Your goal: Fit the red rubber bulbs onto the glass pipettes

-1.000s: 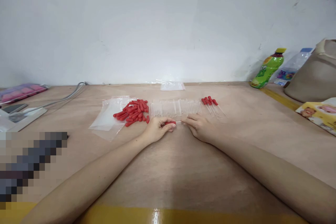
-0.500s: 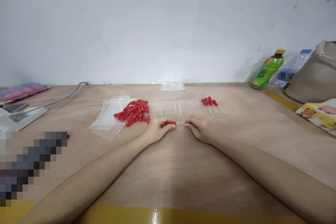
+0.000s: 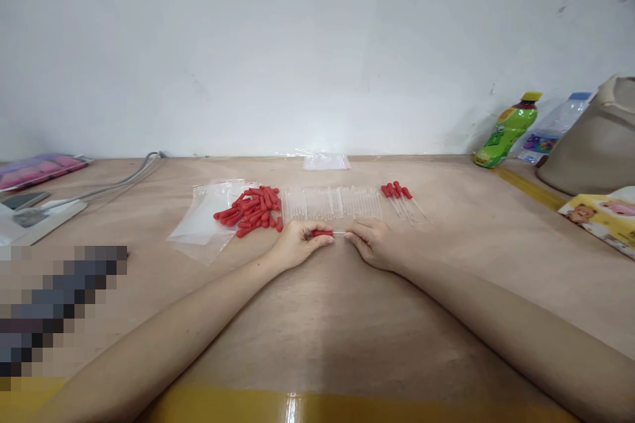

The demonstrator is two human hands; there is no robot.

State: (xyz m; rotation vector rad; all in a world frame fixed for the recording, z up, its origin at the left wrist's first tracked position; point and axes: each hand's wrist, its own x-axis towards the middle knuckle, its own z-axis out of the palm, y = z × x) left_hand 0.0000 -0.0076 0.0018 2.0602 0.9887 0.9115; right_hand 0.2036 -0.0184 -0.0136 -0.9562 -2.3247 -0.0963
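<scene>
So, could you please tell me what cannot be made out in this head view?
All in the head view:
- Clear tube: its right end, hidden by the right hand.
- Red bulb: its left end, covered by the left hand.
- Red pile: exact count, because pieces overlap.
- Dark shape: its identity, blurred by pixelation.
- Beige bag: its right side, cut off by the picture edge.

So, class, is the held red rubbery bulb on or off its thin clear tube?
Apparently on: the bulb meets the tube with no visible gap; how far inside, cannot tell.
</scene>
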